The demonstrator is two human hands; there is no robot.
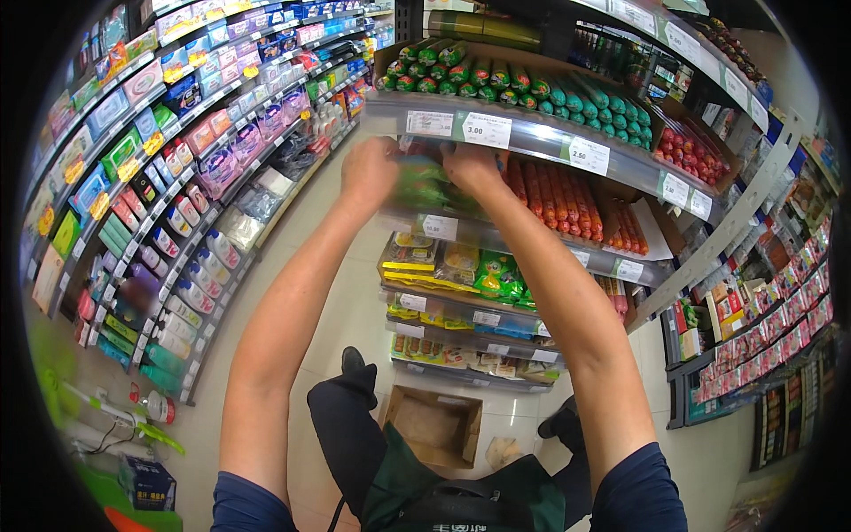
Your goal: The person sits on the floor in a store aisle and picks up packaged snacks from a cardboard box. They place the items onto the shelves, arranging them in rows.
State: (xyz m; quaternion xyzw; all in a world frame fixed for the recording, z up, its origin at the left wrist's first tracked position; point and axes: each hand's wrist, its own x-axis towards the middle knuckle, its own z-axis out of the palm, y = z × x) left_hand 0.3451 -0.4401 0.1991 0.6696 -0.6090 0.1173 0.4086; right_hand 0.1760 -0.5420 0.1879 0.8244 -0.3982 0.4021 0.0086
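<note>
My left hand (pixel 369 171) and my right hand (pixel 473 166) are at the left end of a middle shelf, just under the price-tagged rail above it. Their fingers are curled at either side of a green package (pixel 423 185), which is blurred. What lies behind it is hard to make out. Right of my right hand stand rows of orange-wrapped sausages (pixel 546 199). Overhead, green-wrapped sausages (pixel 459 76) and teal-wrapped ones (pixel 602 110) lie stacked in a carton. Below my hands, yellow and green snack packs (pixel 495 271) fill a lower shelf.
An open cardboard box (pixel 433 425) stands on the floor between my feet, with a flattened pale piece (pixel 503 453) beside it. Shelves of bottles (pixel 199 286) and packs line the left side of the aisle. A perforated metal upright (pixel 738 213) rises at the right.
</note>
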